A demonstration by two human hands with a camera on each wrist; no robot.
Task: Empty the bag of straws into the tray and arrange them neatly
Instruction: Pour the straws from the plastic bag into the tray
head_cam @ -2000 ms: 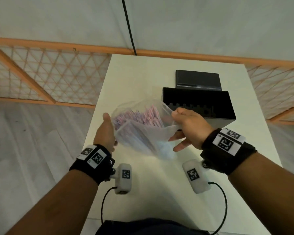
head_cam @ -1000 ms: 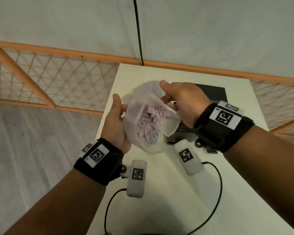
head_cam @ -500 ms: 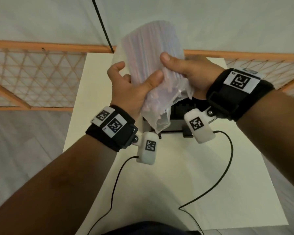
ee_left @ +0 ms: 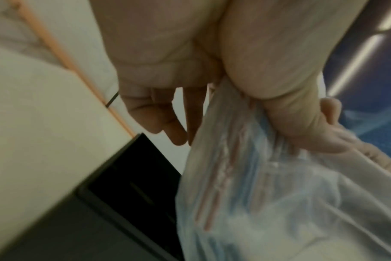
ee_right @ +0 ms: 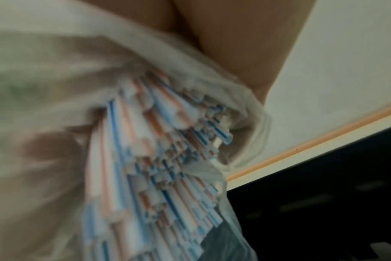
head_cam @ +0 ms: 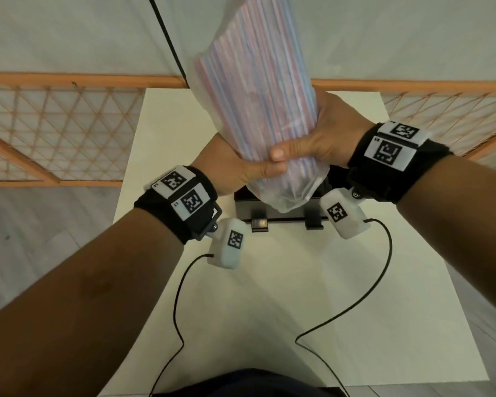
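A clear plastic bag [head_cam: 255, 81] packed with red, blue and white striped straws stands almost upright in the head view, its open mouth hanging down over the black tray [head_cam: 287, 217]. My left hand [head_cam: 235, 170] grips the bag's lower part from the left, thumb across the front. My right hand [head_cam: 321, 136] wraps round it from the right. In the left wrist view the bag [ee_left: 268, 194] hangs beside the tray [ee_left: 114, 203]. Straw ends [ee_right: 167, 159] show at the bag's mouth in the right wrist view, above the dark tray [ee_right: 324, 203].
The tray sits mid-table on a white table [head_cam: 269, 296], mostly hidden behind the bag and hands. An orange lattice fence [head_cam: 55, 133] runs along the table's far edge and sides. Two black cables [head_cam: 355, 305] trail across the near half of the table.
The bag went from lying open between my hands to being tipped upside down and raised higher over the tray. Both hands closed round its lower part.
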